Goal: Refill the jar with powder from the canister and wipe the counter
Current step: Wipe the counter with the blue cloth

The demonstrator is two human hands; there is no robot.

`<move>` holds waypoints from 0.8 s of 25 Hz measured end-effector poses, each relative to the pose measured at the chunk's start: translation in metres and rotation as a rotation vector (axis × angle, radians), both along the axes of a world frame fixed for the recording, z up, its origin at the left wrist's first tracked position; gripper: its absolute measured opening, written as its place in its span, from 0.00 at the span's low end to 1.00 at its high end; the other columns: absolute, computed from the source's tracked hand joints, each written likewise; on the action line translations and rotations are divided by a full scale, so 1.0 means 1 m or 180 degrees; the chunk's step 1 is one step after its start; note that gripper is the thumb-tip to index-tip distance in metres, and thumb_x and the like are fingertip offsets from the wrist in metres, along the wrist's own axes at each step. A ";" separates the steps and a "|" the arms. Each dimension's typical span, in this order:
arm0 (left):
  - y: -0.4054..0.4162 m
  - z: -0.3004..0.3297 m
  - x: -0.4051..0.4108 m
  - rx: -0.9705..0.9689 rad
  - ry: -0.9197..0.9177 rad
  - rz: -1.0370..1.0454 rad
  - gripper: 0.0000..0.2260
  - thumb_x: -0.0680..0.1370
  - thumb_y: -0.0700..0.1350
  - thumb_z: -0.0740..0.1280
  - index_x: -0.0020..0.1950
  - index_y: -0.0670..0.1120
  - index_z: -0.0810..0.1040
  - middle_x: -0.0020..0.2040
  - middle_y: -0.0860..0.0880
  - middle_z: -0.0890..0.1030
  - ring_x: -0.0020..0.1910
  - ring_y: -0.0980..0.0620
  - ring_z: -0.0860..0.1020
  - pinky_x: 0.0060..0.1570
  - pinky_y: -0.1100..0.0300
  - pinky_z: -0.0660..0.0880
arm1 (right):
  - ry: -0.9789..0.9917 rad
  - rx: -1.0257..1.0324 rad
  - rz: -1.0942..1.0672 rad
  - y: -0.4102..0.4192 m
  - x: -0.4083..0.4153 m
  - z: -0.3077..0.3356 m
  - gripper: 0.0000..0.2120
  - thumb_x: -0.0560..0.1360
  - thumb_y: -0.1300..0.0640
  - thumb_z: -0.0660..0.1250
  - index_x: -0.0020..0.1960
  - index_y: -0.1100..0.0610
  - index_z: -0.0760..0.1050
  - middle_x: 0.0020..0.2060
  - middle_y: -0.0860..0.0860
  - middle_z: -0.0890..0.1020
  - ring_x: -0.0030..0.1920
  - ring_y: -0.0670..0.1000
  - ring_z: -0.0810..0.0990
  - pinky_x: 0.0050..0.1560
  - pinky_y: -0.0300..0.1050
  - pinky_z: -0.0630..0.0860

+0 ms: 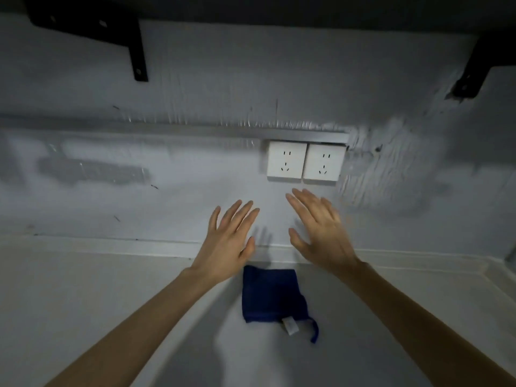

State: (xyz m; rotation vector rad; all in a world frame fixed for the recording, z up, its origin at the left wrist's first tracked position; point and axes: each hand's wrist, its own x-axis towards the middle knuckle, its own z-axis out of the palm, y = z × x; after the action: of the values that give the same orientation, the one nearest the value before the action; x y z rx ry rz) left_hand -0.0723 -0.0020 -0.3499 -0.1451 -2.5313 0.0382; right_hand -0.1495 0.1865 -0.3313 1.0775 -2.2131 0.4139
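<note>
A folded dark blue cloth (272, 296) with a white tag and a small loop lies flat on the pale counter (83, 289), close to the back wall. Above it my left hand (230, 238) is raised with fingers spread and holds nothing. My right hand (318, 227) hovers beside it, also spread and empty, slightly blurred. Both hands are apart from the cloth. No jar or canister is in view.
Two white wall sockets (305, 163) sit on the grey wall just above my hands, under a metal rail (195, 129). Black shelf brackets (136, 48) hang at the upper left and upper right. The counter meets the wall along a pale ledge.
</note>
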 end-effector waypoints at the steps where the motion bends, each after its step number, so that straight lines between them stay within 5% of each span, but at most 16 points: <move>1: -0.002 -0.016 -0.005 -0.0038 -0.0152 0.0105 0.21 0.74 0.49 0.52 0.65 0.44 0.67 0.64 0.42 0.76 0.63 0.42 0.74 0.58 0.36 0.67 | -0.0199 0.0060 -0.0046 0.000 -0.005 -0.018 0.28 0.72 0.47 0.52 0.70 0.54 0.59 0.68 0.56 0.68 0.70 0.55 0.63 0.68 0.54 0.51; 4: -0.007 -0.053 -0.016 0.0083 -0.0713 0.0156 0.25 0.74 0.52 0.49 0.68 0.43 0.63 0.68 0.42 0.71 0.66 0.39 0.69 0.62 0.37 0.61 | -0.0952 0.0392 -0.0098 0.001 -0.017 -0.065 0.33 0.70 0.41 0.45 0.72 0.53 0.53 0.73 0.52 0.59 0.73 0.51 0.51 0.70 0.49 0.41; 8: -0.008 -0.106 -0.028 0.0272 -0.1732 -0.0009 0.37 0.66 0.62 0.33 0.73 0.47 0.40 0.76 0.48 0.42 0.75 0.46 0.40 0.70 0.46 0.34 | -0.1825 0.1214 -0.0101 -0.001 -0.029 -0.130 0.40 0.65 0.34 0.42 0.73 0.50 0.40 0.75 0.49 0.45 0.74 0.50 0.40 0.71 0.48 0.38; 14: 0.006 -0.170 -0.047 0.0254 -0.2619 -0.0178 0.36 0.72 0.67 0.40 0.73 0.45 0.39 0.76 0.47 0.40 0.73 0.46 0.34 0.70 0.45 0.32 | -0.2412 0.1681 -0.0069 -0.001 -0.034 -0.201 0.52 0.55 0.20 0.35 0.71 0.48 0.33 0.74 0.46 0.39 0.71 0.47 0.33 0.71 0.51 0.36; 20: 0.004 -0.202 -0.052 0.0311 -0.2457 -0.0288 0.48 0.60 0.74 0.26 0.73 0.48 0.40 0.77 0.48 0.42 0.74 0.46 0.37 0.71 0.43 0.36 | -0.2332 0.1452 -0.0213 -0.004 -0.031 -0.222 0.47 0.55 0.23 0.26 0.69 0.44 0.32 0.75 0.49 0.42 0.73 0.51 0.37 0.71 0.52 0.36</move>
State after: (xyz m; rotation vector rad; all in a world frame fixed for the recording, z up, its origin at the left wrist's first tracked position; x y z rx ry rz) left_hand -0.1246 0.0021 -0.5518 -0.2773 -3.2817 -0.2180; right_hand -0.1808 0.1827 -0.5537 1.2014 -3.0943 0.3081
